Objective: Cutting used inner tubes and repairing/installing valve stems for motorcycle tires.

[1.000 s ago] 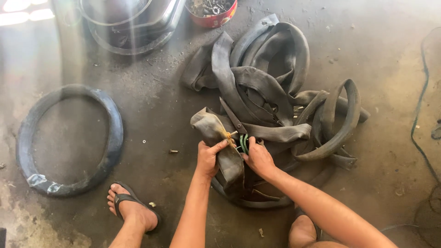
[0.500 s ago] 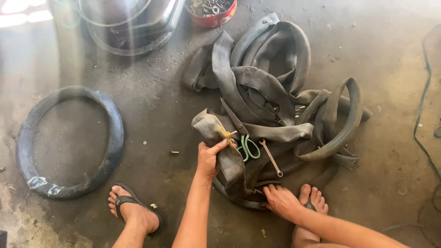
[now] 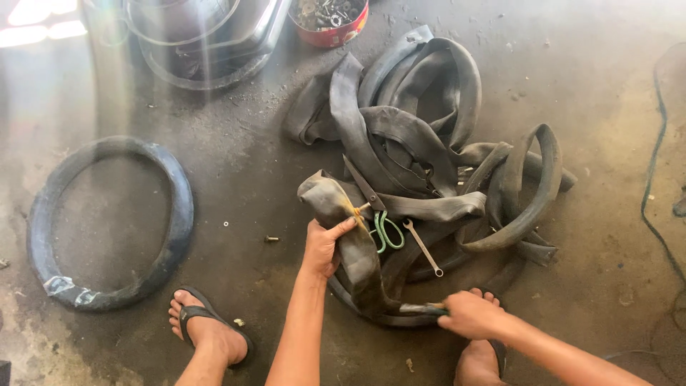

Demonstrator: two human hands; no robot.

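Note:
A pile of black rubber inner tubes (image 3: 421,143) lies on the concrete floor. My left hand (image 3: 323,246) grips a folded inner tube (image 3: 336,204) near its brass valve stem (image 3: 359,209). Scissors with green handles (image 3: 382,225) and a small wrench (image 3: 423,248) rest on the tubes just right of that hand. My right hand (image 3: 468,314) is low by my right foot, closed on a dark tool handle or tube end (image 3: 425,309); which one I cannot tell.
A black tyre (image 3: 107,221) lies flat at the left. A metal basin (image 3: 204,39) and a red tin of small parts (image 3: 332,18) stand at the top. A bolt (image 3: 271,239) lies loose on the floor. A cable (image 3: 654,186) runs along the right.
My right hand left the scissors by the valve and dropped to the lower edge of the tube near my foot. The scissors and wrench now lie uncovered. My left hand kept its grip.

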